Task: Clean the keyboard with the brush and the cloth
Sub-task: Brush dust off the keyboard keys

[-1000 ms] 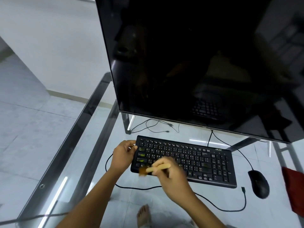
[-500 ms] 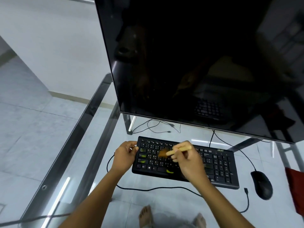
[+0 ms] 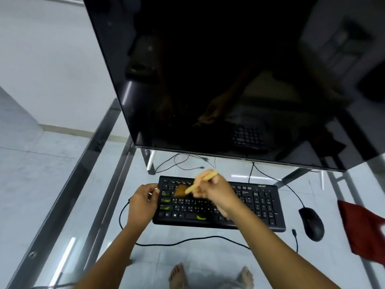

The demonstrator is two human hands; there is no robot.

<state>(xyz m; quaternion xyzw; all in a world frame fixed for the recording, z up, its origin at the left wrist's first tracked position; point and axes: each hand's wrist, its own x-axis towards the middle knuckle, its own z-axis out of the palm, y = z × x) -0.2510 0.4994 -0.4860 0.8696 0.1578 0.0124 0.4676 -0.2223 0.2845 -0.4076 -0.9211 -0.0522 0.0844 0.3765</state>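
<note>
Keyboard (image 3: 260,205): left hand (image 3: 143,202) gripped its left edge.
Brush (image 3: 193,185): pinched in right hand (image 3: 216,195), had swept from front edge to upper keys.
Progress: brushing underway; cloth (image 3: 364,230), frame right, untouched.

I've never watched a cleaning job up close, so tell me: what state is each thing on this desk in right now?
keyboard, flat on the glass table.
brush, held tilted, bristles on the upper left keys.
left hand, grips the keyboard's left edge.
right hand, grips the brush handle.
cloth, lying unused at the table's right edge.
mouse, untouched right of the keyboard.
monitor, screen dark.
</note>
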